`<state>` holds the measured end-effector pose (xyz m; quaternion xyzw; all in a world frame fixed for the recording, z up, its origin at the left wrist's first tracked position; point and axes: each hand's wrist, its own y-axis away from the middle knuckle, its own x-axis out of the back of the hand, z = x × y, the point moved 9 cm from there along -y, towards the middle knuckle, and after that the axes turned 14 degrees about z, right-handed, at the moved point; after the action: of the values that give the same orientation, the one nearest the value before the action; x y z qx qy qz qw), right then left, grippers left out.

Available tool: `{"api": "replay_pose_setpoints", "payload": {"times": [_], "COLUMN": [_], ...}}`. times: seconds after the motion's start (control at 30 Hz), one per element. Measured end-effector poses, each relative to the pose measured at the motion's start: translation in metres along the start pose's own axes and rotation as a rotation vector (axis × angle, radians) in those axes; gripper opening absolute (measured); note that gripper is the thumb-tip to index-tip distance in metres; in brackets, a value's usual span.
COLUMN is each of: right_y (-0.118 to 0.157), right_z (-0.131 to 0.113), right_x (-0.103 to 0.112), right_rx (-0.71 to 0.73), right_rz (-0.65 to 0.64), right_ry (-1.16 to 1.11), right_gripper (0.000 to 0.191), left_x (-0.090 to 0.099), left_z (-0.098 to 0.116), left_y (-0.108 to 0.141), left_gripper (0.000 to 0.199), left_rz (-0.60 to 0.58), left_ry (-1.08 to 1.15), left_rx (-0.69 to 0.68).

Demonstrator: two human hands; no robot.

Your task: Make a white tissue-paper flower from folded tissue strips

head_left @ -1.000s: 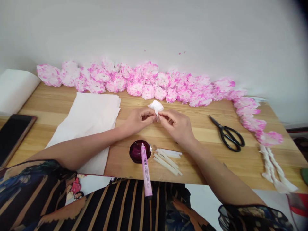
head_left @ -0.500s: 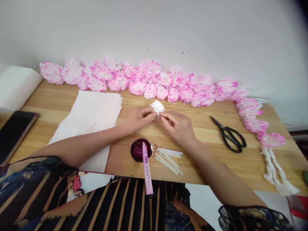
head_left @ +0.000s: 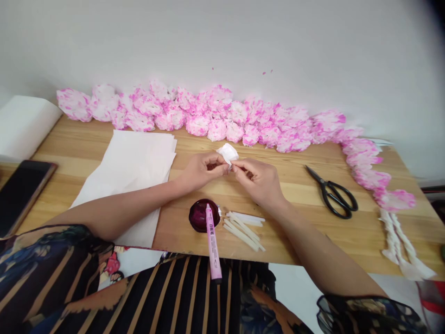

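A small crumpled white paper piece (head_left: 228,152) is pinched at its lower end between both hands, above the middle of the table. My left hand (head_left: 205,170) grips it from the left with thumb and fingertips. From the right, my right hand (head_left: 259,181) pinches it close beside the left fingertips. Below the hands lies a dark purple round dish (head_left: 200,215), with a pink marker (head_left: 212,246) resting on it and reaching over the table's front edge. Several thin white sticks (head_left: 243,231) lie to the right of the dish.
Pink and white paper flowers (head_left: 198,113) line the back and right side of the wooden table (head_left: 285,246). White sheets (head_left: 127,162), a paper roll (head_left: 26,125) and a phone (head_left: 26,190) are at the left. Black scissors (head_left: 333,195) and twisted white paper strips (head_left: 399,241) are at the right.
The white paper piece has tilted slightly between the fingertips, and my right fingers have shifted a little up on it. Other items have hardly moved in view.
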<state>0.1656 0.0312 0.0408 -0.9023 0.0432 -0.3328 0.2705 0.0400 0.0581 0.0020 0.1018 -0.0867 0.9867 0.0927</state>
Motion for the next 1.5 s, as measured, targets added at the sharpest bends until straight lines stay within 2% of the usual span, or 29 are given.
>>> {"api": "replay_pose_setpoints", "payload": {"times": [0.17, 0.4, 0.63, 0.83, 0.97, 1.13, 1.3, 1.5], "right_y": [0.0, 0.001, 0.001, 0.0, 0.0, 0.001, 0.001, 0.0], "right_z": [0.003, 0.01, 0.007, 0.008, 0.002, -0.006, -0.005, -0.006], "right_x": [0.001, -0.003, -0.001, 0.0, 0.0, -0.001, -0.001, -0.001], "right_rx": [-0.072, -0.17, -0.125, -0.102, -0.036, 0.038, 0.051, 0.063], "right_rz": [0.025, -0.002, 0.018, 0.032, 0.025, 0.011, 0.018, 0.01], "right_ry": [-0.053, -0.114, -0.073, -0.051, -0.019, 0.02, 0.017, 0.02], "right_gripper": [0.022, 0.021, 0.019, 0.019, 0.019, 0.021, 0.019, 0.02], "left_x": [0.0, 0.0, -0.001, 0.0, 0.002, 0.002, 0.001, 0.003], "left_z": [-0.001, 0.0, 0.002, -0.006, -0.011, -0.012, -0.011, -0.006], "left_y": [0.0, 0.001, 0.002, 0.001, -0.001, -0.002, -0.002, -0.002], "left_gripper": [0.021, 0.021, 0.02, 0.026, 0.031, 0.028, 0.025, 0.034], "left_rz": [0.017, 0.019, 0.013, -0.018, 0.002, 0.013, 0.006, 0.015], "left_ry": [0.003, 0.049, 0.037, 0.183, 0.254, 0.247, 0.253, 0.217], "left_rx": [-0.015, -0.007, -0.004, 0.131, 0.189, 0.201, 0.199, 0.179]}}
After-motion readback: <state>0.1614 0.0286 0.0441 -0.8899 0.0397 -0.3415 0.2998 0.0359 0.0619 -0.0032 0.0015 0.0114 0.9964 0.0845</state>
